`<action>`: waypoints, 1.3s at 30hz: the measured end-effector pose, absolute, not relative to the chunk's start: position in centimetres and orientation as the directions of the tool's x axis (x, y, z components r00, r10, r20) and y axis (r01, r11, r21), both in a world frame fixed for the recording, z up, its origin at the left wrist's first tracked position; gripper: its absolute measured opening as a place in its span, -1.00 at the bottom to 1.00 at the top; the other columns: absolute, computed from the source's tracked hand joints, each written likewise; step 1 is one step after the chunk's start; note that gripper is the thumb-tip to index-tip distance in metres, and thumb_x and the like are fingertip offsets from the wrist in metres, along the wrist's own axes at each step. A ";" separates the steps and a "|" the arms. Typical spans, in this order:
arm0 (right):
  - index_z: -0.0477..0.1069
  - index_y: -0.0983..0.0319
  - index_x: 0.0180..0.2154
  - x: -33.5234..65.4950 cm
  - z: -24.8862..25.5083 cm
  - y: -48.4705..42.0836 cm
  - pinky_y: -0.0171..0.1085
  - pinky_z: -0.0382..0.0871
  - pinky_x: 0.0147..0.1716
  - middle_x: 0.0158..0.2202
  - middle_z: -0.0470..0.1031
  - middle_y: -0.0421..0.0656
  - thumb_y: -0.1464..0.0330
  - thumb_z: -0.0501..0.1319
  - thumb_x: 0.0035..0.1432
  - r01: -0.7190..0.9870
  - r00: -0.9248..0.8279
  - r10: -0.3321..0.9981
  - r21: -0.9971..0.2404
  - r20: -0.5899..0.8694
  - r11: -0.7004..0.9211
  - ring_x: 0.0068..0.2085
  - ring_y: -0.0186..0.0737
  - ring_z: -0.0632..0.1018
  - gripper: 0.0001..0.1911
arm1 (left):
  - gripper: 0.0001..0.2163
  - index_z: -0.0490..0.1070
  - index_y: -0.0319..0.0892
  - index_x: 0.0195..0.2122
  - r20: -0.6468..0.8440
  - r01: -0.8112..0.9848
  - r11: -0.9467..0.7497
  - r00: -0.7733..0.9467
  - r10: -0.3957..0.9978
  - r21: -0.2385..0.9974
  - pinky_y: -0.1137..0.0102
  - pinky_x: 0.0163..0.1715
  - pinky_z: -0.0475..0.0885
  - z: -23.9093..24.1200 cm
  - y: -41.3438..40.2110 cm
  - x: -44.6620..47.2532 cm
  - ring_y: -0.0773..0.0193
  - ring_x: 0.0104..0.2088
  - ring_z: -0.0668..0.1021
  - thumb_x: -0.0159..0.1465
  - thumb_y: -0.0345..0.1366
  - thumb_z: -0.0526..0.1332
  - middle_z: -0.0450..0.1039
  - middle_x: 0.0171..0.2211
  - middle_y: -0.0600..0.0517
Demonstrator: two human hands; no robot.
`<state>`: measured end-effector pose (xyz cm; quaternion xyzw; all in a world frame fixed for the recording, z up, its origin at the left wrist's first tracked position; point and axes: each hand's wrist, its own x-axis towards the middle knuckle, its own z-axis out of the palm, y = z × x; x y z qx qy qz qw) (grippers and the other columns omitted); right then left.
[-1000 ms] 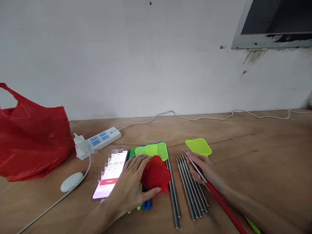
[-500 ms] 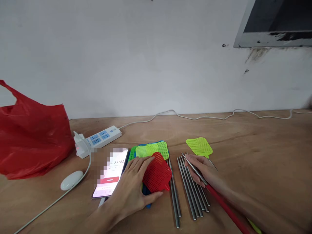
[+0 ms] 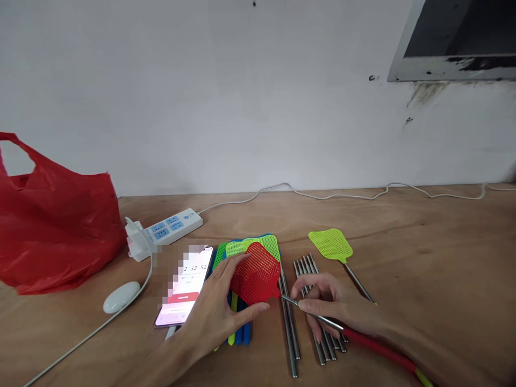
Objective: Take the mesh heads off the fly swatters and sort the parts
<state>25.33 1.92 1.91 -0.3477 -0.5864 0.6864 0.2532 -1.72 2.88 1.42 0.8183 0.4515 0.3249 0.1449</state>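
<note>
My left hand (image 3: 220, 303) is closed on a red perforated fly swatter head (image 3: 258, 273), fingers over its top and thumb below. Between the fingers of my right hand (image 3: 328, 301) is a metal rod with a red grip (image 3: 377, 345). The rod's tip meets the short neck of the red head; whether it sits inside cannot be made out. Under the left hand lie green, yellow and blue swatter heads (image 3: 268, 244) and blue and yellow handles (image 3: 243, 325). Several bare metal rods (image 3: 318, 344) lie beneath my right hand, and two more (image 3: 289, 333) lie between the hands.
A yellow-green fly swatter (image 3: 332, 244) with a metal shaft lies at the right. On the left are a lit phone (image 3: 187, 290), a white mouse-shaped object (image 3: 121, 297), a power strip (image 3: 173, 227) and a red plastic bag (image 3: 60, 226). A thin white cable (image 3: 338, 196) runs along the wall.
My right hand has brought the rod left and down so its tip meets the red head's neck. The red head has turned and shifted slightly left, its neck now pointing toward the rod.
</note>
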 end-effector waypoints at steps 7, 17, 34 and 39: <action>0.38 0.24 -0.21 25.2 1.5 1.9 -0.48 0.10 -0.75 -0.59 0.56 -0.24 0.03 0.30 0.16 0.071 -0.608 0.778 -0.987 -0.159 -0.146 -0.76 -0.49 0.27 -0.59 | -0.28 0.11 0.03 0.30 0.431 0.653 -0.568 0.380 0.818 0.502 -0.05 0.13 0.38 1.5 2.9 -1.7 -0.12 0.20 0.41 0.20 0.07 0.37 0.32 0.24 -0.13; 0.39 0.24 -0.31 24.9 1.3 1.9 -0.46 0.12 -0.74 -0.59 0.57 -0.24 0.07 0.38 0.06 0.093 -0.543 0.812 -0.976 -0.215 -0.196 -0.74 -0.49 0.30 -0.61 | -0.29 0.14 0.00 0.27 0.493 0.690 -0.574 0.348 0.798 0.441 -0.07 0.12 0.38 1.0 2.8 -1.5 -0.13 0.19 0.40 0.18 0.06 0.38 0.31 0.23 -0.14; 0.36 0.23 -0.39 24.5 1.8 2.0 -0.45 0.08 -0.77 -0.63 0.52 -0.29 0.12 0.44 -0.04 0.051 -0.452 0.868 -0.977 -0.207 -0.206 -0.76 -0.50 0.26 -0.61 | -0.50 0.13 0.02 0.32 0.309 0.338 -0.344 0.154 0.939 0.876 0.05 0.13 0.44 2.0 3.0 -1.5 0.03 0.16 0.48 0.39 -0.12 0.18 0.35 0.23 -0.07; 0.37 0.23 -0.39 24.6 1.8 1.8 -0.45 0.06 -0.78 -0.64 0.53 -0.27 0.12 0.45 -0.04 0.038 -0.458 0.862 -0.974 -0.217 -0.224 -0.76 -0.50 0.26 -0.61 | -0.45 0.11 -0.07 0.36 0.220 0.232 -0.272 0.226 0.949 0.934 0.03 0.12 0.46 1.9 3.1 -1.8 0.01 0.18 0.48 0.38 -0.12 0.18 0.37 0.24 -0.12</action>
